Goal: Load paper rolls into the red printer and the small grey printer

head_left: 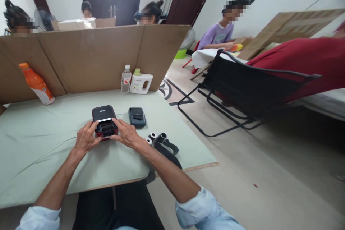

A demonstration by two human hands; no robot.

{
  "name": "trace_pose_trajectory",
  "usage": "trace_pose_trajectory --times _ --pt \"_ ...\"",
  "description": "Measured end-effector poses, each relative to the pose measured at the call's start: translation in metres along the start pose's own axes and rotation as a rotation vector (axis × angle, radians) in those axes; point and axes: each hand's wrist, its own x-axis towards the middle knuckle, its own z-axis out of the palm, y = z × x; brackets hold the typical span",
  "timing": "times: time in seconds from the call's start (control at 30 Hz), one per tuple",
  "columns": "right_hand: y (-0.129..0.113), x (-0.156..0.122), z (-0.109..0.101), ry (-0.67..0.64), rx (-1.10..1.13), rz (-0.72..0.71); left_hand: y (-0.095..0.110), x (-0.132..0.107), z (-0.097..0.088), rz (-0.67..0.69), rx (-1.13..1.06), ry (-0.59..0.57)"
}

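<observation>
A small black and red label printer (104, 112) sits on the cloth-covered table in front of me. Its front part shows a dark opening below a pale strip. My left hand (86, 136) grips its left side, thumb at the lower front corner and fingers by the opening. On the other side my right hand (126, 133) holds the right edge in the same way. Just beyond my right hand lies a smaller dark grey device (137, 117). Near my right forearm are white paper rolls (152, 136) and a black ribbon roll (161, 137), with a loose black band trailing off.
A cardboard panel (94, 59) stands along the table's far edge. Before it are an orange bottle (37, 84), a clear water bottle (125, 79) and a white jug (140, 83). A black folding chair (242, 86) is to the right. Several people sit beyond.
</observation>
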Motion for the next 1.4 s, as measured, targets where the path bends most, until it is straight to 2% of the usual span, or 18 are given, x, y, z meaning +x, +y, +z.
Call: trace_pose_trajectory --times 0.17,0.4,0.57,0.67,0.77,0.9,1.0,1.13,1.3,1.4 --pt "0.006 -0.002 0.006 0.012 0.100 -0.014 0.002 -0.002 0.002 -0.021 -0.033 -0.019" --pt "0.021 -0.001 0.025 0.060 0.406 -0.002 0.004 -0.008 0.022 -0.060 -0.224 0.027" --pt "0.010 -0.003 0.020 0.035 0.472 -0.079 0.001 -0.012 0.030 -0.043 -0.308 0.067" --pt "-0.009 0.006 0.017 0.005 0.446 -0.097 -0.014 -0.016 0.020 -0.044 -0.334 0.100" --pt "-0.034 0.027 0.021 -0.060 0.439 -0.124 -0.042 -0.022 0.000 -0.090 -0.318 0.141" --pt "-0.070 0.063 0.037 -0.149 0.472 -0.161 -0.087 -0.033 -0.029 -0.169 -0.264 0.158" --pt "-0.090 0.084 0.054 -0.168 0.535 -0.207 -0.115 -0.044 -0.041 -0.221 -0.242 0.180" --pt "-0.100 0.095 0.073 -0.147 0.582 -0.233 -0.131 -0.056 -0.038 -0.315 -0.281 0.212" --pt "-0.094 0.095 0.084 -0.189 0.574 -0.230 -0.125 -0.058 -0.016 -0.567 -0.460 0.347" --pt "-0.093 0.095 0.087 -0.216 0.565 -0.207 -0.123 -0.056 -0.005 -0.567 -0.597 0.426"
